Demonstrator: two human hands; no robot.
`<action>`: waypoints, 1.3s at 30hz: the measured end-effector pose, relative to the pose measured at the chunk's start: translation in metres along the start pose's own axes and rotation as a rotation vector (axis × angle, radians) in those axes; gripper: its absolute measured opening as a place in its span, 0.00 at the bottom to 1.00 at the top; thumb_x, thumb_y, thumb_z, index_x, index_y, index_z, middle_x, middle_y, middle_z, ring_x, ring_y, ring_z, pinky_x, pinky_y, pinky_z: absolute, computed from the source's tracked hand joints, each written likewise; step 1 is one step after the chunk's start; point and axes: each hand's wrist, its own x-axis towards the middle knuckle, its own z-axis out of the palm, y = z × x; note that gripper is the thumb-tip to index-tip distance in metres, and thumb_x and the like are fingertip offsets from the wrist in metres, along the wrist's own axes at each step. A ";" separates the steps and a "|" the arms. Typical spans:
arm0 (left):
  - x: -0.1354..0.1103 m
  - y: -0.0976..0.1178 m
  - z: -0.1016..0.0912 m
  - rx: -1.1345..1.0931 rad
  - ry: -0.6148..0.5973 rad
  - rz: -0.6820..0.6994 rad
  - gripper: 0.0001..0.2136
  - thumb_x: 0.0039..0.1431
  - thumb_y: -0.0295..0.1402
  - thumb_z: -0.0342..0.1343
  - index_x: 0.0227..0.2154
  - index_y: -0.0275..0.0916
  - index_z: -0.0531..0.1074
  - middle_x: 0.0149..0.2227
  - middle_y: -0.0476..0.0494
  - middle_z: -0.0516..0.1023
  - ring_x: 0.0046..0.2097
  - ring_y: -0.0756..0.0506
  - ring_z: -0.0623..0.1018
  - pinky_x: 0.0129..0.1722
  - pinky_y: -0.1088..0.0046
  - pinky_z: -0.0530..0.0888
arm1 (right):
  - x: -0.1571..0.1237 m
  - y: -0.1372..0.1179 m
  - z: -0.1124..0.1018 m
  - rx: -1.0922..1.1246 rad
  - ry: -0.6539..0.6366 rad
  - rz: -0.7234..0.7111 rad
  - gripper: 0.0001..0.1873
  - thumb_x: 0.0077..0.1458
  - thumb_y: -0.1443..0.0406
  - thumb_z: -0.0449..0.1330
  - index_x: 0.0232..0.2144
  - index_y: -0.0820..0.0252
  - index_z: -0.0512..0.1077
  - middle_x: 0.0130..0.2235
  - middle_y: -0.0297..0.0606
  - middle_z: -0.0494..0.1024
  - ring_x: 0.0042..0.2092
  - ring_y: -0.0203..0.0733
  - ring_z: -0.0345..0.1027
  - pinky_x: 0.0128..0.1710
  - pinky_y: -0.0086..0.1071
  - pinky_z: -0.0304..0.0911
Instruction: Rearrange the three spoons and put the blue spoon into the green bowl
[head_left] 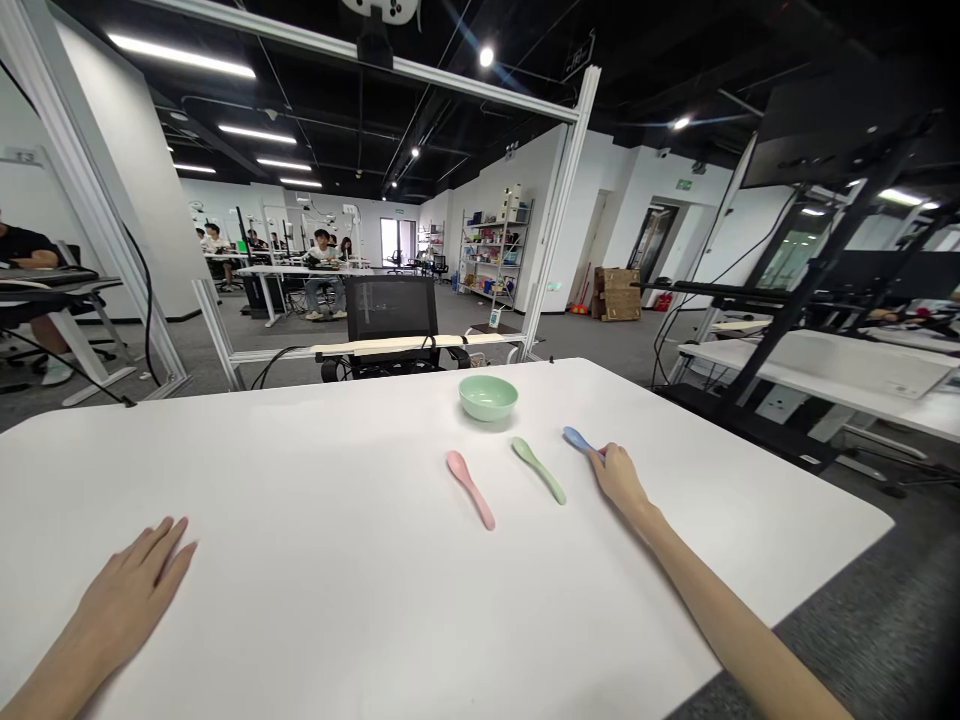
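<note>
The blue spoon lies at about 4 o'clock from the green bowl, its scoop pointing towards 10 o'clock, its handle gripped in the right hand; other clock directions are taken from the bowl too, with 12 o'clock away from the wearer.

Nearest is the left hand, out at about 8 o'clock. It lies palm down on the white desk, fingers outstretched and holding nothing. A pink spoon rests at 6 o'clock, its scoop towards 11 and its handle towards 5. The green spoon lies at 5 o'clock, angled much the same way, between the pink and blue ones. Beyond its handle, the right hand has its fingers closed around the blue spoon's handle; whether that spoon is slightly raised cannot be told.

The bowl stands upright near the desk's far edge; its inside shows a plain, smooth green surface. Past the edge, at 11 o'clock, is a black chair. Farther back, a brown box sits on the floor at 1 o'clock, and at 12 o'clock a shelving rack carries colourful packages too small to identify.
</note>
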 end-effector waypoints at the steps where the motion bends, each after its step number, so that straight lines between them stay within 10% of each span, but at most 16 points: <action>1: 0.000 0.001 -0.002 0.024 -0.028 0.004 0.26 0.52 0.38 0.45 0.47 0.42 0.83 0.59 0.38 0.82 0.66 0.31 0.74 0.63 0.53 0.72 | 0.001 0.001 0.002 -0.026 0.006 -0.009 0.22 0.71 0.53 0.50 0.37 0.64 0.72 0.45 0.61 0.79 0.44 0.54 0.73 0.45 0.39 0.64; 31: -0.003 -0.015 0.033 0.081 -0.034 -0.006 0.28 0.59 0.33 0.41 0.54 0.31 0.79 0.67 0.28 0.72 0.69 0.28 0.69 0.64 0.46 0.71 | 0.008 0.014 0.019 -0.209 0.050 -0.025 0.21 0.69 0.58 0.53 0.48 0.71 0.76 0.47 0.61 0.77 0.49 0.59 0.72 0.49 0.44 0.64; 39: 0.001 -0.027 0.032 0.250 -0.100 0.124 0.27 0.57 0.31 0.46 0.56 0.31 0.78 0.67 0.29 0.72 0.69 0.27 0.69 0.64 0.51 0.71 | 0.003 -0.006 0.015 -0.026 0.270 -0.420 0.21 0.69 0.61 0.49 0.56 0.62 0.73 0.57 0.54 0.75 0.56 0.56 0.67 0.56 0.47 0.62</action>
